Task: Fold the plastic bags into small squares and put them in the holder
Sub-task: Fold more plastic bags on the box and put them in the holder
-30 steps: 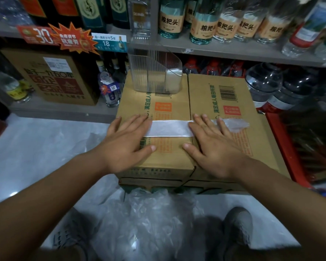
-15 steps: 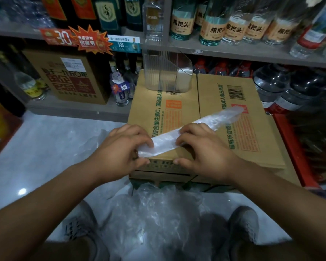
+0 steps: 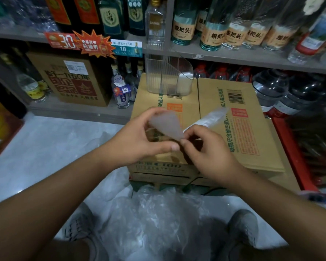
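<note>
A translucent plastic bag strip [image 3: 209, 118] is held in the air above the cardboard boxes [image 3: 248, 140]. Its left end is turned over into a triangle-shaped flap [image 3: 167, 125]. My left hand [image 3: 137, 138] pinches that flap between thumb and fingers. My right hand [image 3: 207, 149] pinches the strip at the flap's lower right corner, and the rest of the strip trails up to the right. The clear ribbed holder [image 3: 167, 80] stands at the far edge of the left box, a pale folded piece faintly visible at its bottom.
A heap of loose plastic bags [image 3: 154, 221] lies on the floor between my grey shoes [image 3: 243, 228]. Shelves of bottles [image 3: 231, 31] run behind the boxes, a brown carton [image 3: 72, 80] at the left, large water jugs [image 3: 271, 87] and a red crate [image 3: 294, 153] at the right.
The strip lay flat on the boxes under both palms. Both hands lifted it, and the left end has been turned over into a triangular flap.
</note>
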Demonstrator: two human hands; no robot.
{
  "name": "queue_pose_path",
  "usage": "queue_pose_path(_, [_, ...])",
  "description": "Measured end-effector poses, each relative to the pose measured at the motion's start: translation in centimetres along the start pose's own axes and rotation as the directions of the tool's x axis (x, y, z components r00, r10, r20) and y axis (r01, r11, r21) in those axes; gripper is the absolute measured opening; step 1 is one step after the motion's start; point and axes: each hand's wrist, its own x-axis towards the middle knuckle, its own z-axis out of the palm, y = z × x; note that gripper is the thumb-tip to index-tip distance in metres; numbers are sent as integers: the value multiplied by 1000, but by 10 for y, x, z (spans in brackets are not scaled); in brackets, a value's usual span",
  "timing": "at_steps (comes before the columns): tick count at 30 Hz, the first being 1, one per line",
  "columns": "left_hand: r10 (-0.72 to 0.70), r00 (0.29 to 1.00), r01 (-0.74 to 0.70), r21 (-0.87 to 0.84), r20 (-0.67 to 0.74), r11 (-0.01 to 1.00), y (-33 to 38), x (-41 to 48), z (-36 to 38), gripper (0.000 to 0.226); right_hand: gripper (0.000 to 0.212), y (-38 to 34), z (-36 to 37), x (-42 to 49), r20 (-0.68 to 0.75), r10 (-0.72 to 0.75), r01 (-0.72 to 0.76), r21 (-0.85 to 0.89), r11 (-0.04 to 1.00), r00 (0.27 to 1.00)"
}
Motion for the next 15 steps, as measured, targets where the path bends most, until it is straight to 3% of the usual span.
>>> queue_pose_path(2, [-26, 999, 25, 18, 43, 1000, -7, 7, 8, 83, 14, -1, 0, 1, -19, 118, -113, 181, 977, 993])
queue_pose_path(4, [-49, 998, 47, 65, 43, 997, -15, 14, 17, 80, 15, 0, 0, 4, -21, 213, -194, 326, 925, 977])
queue_pose_path(6, [-79, 996, 76, 89, 34, 993, -22, 19, 22, 68, 3, 2, 1, 7, 26, 330, -288, 556, 780, 944])
queue_pose_path(8, [-90, 996, 87, 149, 14, 985, -26, 23, 26, 53, 18, 0, -1, 7, 109, 429, -373, 707, 601, 897])
queue_pose_path(12, [-86, 996, 81, 331, 2, 940, -31, 30, 30, 45, 25, 0, -8, 10, 195, 461, -421, 782, 459, 865])
queue_pose_path(15, [-73, 997, 64, 414, 6, 908, -31, 31, 31, 38, 15, 6, -19, 19, 156, 475, -414, 757, 507, 866])
